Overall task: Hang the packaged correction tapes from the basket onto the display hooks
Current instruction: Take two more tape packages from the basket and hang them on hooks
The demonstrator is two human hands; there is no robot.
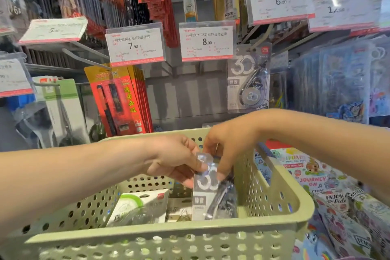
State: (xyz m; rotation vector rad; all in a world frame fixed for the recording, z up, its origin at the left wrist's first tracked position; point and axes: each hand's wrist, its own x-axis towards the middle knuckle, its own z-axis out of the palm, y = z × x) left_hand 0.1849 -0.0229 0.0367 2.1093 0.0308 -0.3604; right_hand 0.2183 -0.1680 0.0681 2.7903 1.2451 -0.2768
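A pale green perforated basket (280, 177) fills the lower part of the head view. Over it, my left hand (175, 158) and my right hand (228, 145) both pinch the top of a grey packaged correction tape (211, 194) marked "30", held upright inside the basket. A green-and-white correction tape pack (137, 207) lies in the basket to its left. On the display, one matching grey "30" pack (249, 80) hangs from a hook beside the 8.00 price tag (207, 41).
Red pen packs (118, 99) hang under the 7.90 tag (135, 45). Scissor packs (61, 112) hang at left, blue cartoon packs (337, 82) at right. Colourful sticker packs (316, 177) lie right of the basket. A bare grey back panel (185, 95) shows below the 8.00 tag.
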